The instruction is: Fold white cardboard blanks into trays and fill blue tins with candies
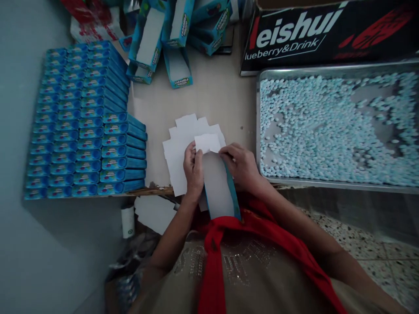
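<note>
A blue cardboard box (220, 187) with a pale inside leans between my wrists, its near end against the red apron (212, 248). At its far end a white flap (207, 142) stands out. My left hand (194, 168) pinches the flap's left side between thumb and fingers. On the other side my right hand (240, 165) is closed on the flap's right corner, fingertips together. Beneath the hands lies a fanned pile of flat white cardboard pieces (175, 163) at the table's front edge.
Many small blue packs (88, 117) are stacked at the left. Several open blue boxes (178, 69) lie at the back. On the right, a metal tray (327, 183) holds pale blue candies (314, 126), with a black carton (314, 39) behind it. The table (225, 96) is pale.
</note>
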Available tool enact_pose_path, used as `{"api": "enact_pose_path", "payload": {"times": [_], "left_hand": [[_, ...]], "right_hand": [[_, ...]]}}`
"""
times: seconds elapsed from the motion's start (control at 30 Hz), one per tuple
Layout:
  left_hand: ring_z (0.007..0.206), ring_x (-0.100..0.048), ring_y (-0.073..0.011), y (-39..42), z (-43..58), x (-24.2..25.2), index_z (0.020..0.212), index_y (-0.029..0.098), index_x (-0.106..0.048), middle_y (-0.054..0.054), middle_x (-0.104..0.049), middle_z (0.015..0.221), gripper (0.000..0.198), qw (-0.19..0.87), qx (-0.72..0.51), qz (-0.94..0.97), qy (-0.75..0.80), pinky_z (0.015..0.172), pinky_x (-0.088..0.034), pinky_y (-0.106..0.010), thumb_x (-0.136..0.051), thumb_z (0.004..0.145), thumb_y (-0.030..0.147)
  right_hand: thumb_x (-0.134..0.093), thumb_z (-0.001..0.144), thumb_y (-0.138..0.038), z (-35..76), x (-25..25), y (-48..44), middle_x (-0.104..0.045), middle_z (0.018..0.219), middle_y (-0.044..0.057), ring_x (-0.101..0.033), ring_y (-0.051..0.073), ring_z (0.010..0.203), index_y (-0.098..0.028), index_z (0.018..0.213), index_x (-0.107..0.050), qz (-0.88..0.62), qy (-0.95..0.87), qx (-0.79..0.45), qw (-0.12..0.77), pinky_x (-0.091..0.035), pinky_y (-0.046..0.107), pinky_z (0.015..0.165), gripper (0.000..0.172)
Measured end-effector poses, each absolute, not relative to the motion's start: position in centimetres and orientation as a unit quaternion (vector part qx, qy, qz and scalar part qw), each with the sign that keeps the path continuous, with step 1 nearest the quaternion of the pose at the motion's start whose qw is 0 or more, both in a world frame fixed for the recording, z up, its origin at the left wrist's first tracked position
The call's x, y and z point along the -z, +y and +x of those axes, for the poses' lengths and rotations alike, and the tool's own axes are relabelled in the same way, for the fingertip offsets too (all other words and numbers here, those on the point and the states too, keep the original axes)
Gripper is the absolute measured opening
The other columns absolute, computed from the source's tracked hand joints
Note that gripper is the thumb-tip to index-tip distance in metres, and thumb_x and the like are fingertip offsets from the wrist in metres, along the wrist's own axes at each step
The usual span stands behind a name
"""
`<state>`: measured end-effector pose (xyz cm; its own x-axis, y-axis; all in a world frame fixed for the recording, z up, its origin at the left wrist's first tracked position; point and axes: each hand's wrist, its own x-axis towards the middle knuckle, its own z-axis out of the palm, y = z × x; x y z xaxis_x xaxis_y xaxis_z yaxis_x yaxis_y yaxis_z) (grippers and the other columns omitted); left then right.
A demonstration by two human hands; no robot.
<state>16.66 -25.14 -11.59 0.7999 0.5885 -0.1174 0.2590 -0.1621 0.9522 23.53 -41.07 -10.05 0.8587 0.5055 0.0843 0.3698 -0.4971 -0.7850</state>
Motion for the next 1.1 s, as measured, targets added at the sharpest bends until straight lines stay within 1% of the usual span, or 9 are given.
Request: {"api": "enact_pose_path", "payload": {"times": [0.27,0.33,0.4,0.53,0.6,0.7,0.87,1.0,1.1], "left_hand": [[0.091,-0.061,-0.0196,-25.9,16.8,11.6,0.095,0.024,-0.056,-0.004,-0.062,0.092,0.064,0.553,-0.211,0.765,0.254,0.084,-0.053,-0.031,-0.038,0.099,0.085],[0.089,-0.061,-0.0196,-26.6,16.9,11.3,0.089,0.024,-0.056,-0.005,-0.063,0.089,0.063,0.549,-0.229,0.766,0.246,0.085,-0.052,-0.031,-0.034,0.102,0.082],[0.086,-0.062,-0.0189,-27.1,16.9,11.0,0.086,0.024,-0.056,-0.004,-0.064,0.087,0.06,0.543,-0.237,0.765,0.253,0.082,-0.052,-0.031,-0.032,0.106,0.075],[0.081,-0.063,-0.0162,-26.7,16.4,10.2,0.079,0.024,-0.054,-0.001,-0.065,0.082,0.041,0.524,-0.2,0.78,0.279,0.078,-0.051,-0.028,-0.053,0.106,0.056],[0.08,-0.064,-0.0154,-25.9,16.1,10.0,0.081,0.024,-0.056,0.0,-0.067,0.081,0.032,0.54,-0.16,0.784,0.262,0.078,-0.052,-0.027,-0.063,0.102,0.047],[0.097,-0.073,-0.018,-24.5,15.8,9.6,0.104,0.022,-0.067,-0.005,-0.077,0.104,0.014,0.574,-0.1,0.787,0.202,0.09,-0.057,-0.03,-0.066,0.1,0.035],[0.127,-0.07,-0.0236,-23.2,15.9,8.9,0.123,0.02,-0.076,-0.009,-0.077,0.134,0.025,0.5,-0.022,0.855,0.135,0.113,-0.052,-0.037,-0.063,0.102,0.025],[0.125,-0.07,-0.0258,-22.8,16.6,8.4,0.125,0.02,-0.078,-0.009,-0.077,0.133,0.029,0.385,0.019,0.916,0.108,0.113,-0.053,-0.039,-0.066,0.098,0.017],[0.115,-0.073,-0.029,-22.5,17.5,7.8,0.12,0.018,-0.08,-0.012,-0.079,0.119,0.027,0.275,0.059,0.957,0.076,0.104,-0.056,-0.041,-0.067,0.097,0.017]], "right_hand": [[-0.043,0.104,-0.02,22.8,10.3,-40.7,-0.072,0.102,0.014,-0.068,0.027,0.099,-0.018,0.098,-0.067,-0.91,-0.239,-0.046,0.334,-0.052,0.038,0.088,0.025],[-0.049,0.102,-0.021,22.7,10.9,-40.9,-0.074,0.105,0.013,-0.07,0.027,0.099,-0.018,0.107,-0.065,-0.916,-0.199,-0.058,0.345,-0.053,0.038,0.088,0.017],[-0.057,0.099,-0.023,22.5,11.3,-41.3,-0.076,0.103,0.01,-0.072,0.025,0.095,-0.02,0.122,-0.06,-0.913,-0.158,-0.076,0.369,-0.054,0.037,0.085,0.023],[-0.063,0.096,-0.024,22.1,11.4,-42.1,-0.078,0.101,0.008,-0.074,0.023,0.088,-0.021,0.133,-0.058,-0.898,-0.148,-0.112,0.4,-0.056,0.036,0.082,0.038],[-0.063,0.094,-0.024,22.2,11.2,-42.3,-0.079,0.105,0.01,-0.074,0.024,0.089,-0.019,0.137,-0.06,-0.895,-0.168,-0.113,0.398,-0.057,0.037,0.085,0.043],[-0.06,0.092,-0.021,23.2,10.3,-42.4,-0.079,0.104,0.01,-0.073,0.024,0.087,-0.017,0.144,-0.061,-0.896,-0.22,-0.122,0.367,-0.056,0.037,0.083,0.052],[-0.049,0.093,-0.015,26.8,7.3,-42.5,-0.08,0.101,0.01,-0.073,0.025,0.093,-0.011,0.152,-0.057,-0.872,-0.326,-0.198,0.308,-0.055,0.035,0.088,0.06],[-0.045,0.097,-0.015,29.6,5.1,-41.4,-0.08,0.101,0.008,-0.074,0.021,0.098,-0.014,0.141,-0.07,-0.83,-0.354,-0.355,0.244,-0.054,0.032,0.093,0.05],[-0.055,0.097,-0.025,30.0,4.8,-39.6,-0.079,0.111,0.01,-0.073,0.026,0.107,-0.019,0.132,-0.077,-0.858,-0.381,-0.311,0.151,-0.054,0.033,0.092,0.041]]}}
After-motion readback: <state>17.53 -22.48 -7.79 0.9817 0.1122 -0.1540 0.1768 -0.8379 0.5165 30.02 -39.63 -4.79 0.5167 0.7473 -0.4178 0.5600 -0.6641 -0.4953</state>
